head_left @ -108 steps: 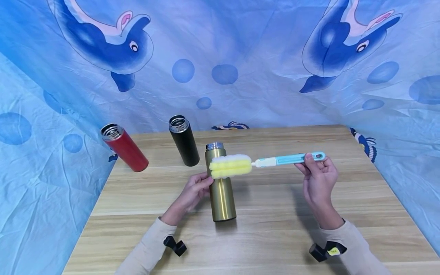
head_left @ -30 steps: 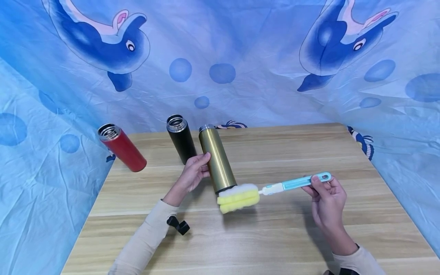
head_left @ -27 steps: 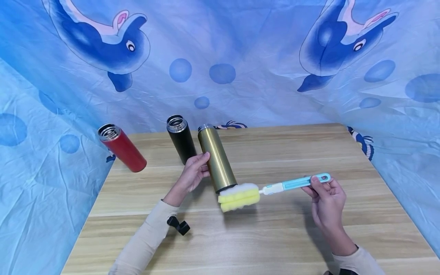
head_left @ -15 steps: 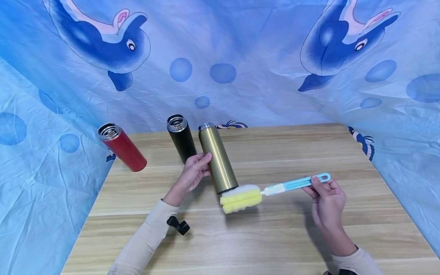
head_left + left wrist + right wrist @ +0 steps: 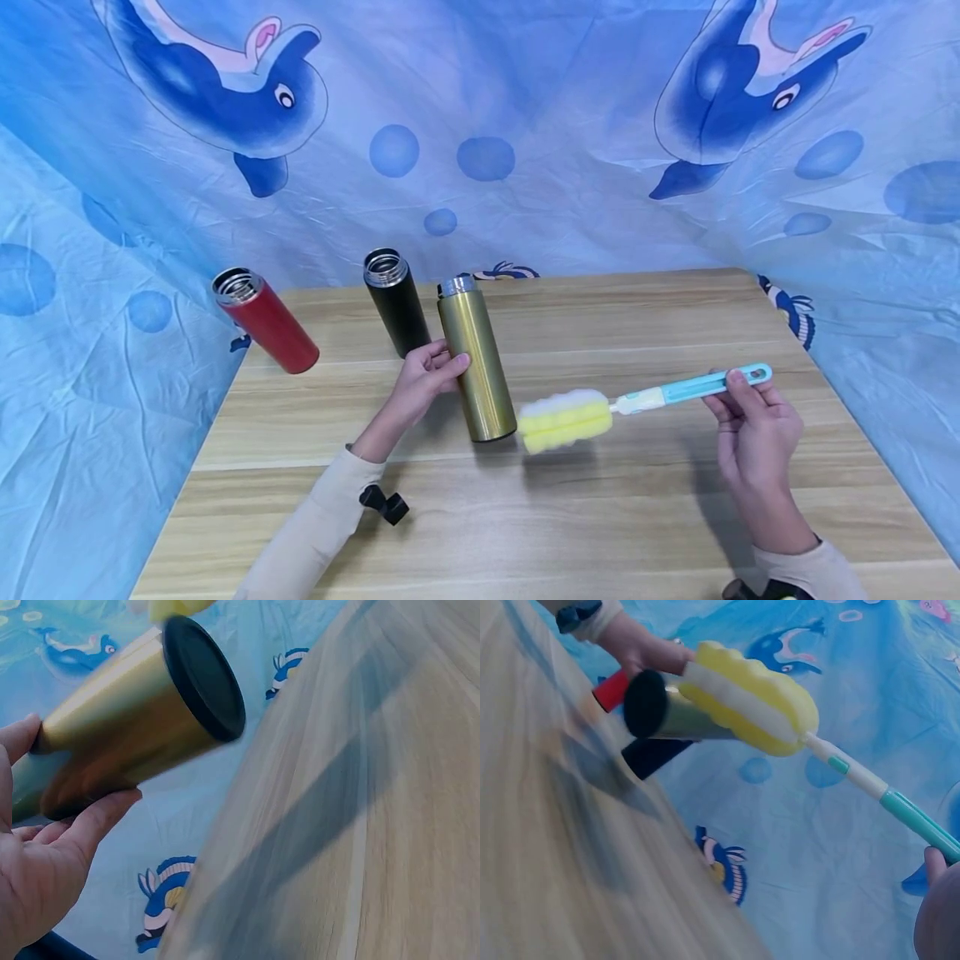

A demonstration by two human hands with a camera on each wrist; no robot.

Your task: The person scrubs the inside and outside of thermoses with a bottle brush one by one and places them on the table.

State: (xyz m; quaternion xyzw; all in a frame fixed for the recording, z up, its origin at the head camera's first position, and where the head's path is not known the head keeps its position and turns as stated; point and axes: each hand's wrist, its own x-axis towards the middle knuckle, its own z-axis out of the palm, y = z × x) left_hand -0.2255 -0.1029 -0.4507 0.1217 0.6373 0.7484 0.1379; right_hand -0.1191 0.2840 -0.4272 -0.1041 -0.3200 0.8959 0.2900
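Watching remotely through the head camera, I see a gold bottle [image 5: 480,367] tilted above the wooden surface [image 5: 622,517], its silver end leaning away and leftward, base toward me. The left hand [image 5: 422,385], the nearer one, curls round its left side, thumb across the front. Just right of the base sits a sponge brush [image 5: 642,401], lying nearly crosswise (whether sponge and bottle touch, I cannot tell). The right hand [image 5: 757,429] pinches its handle near the tip. Both forearms slant inward. A black bottle [image 5: 400,308] and a red bottle [image 5: 270,325] stand open-mouthed beyond.
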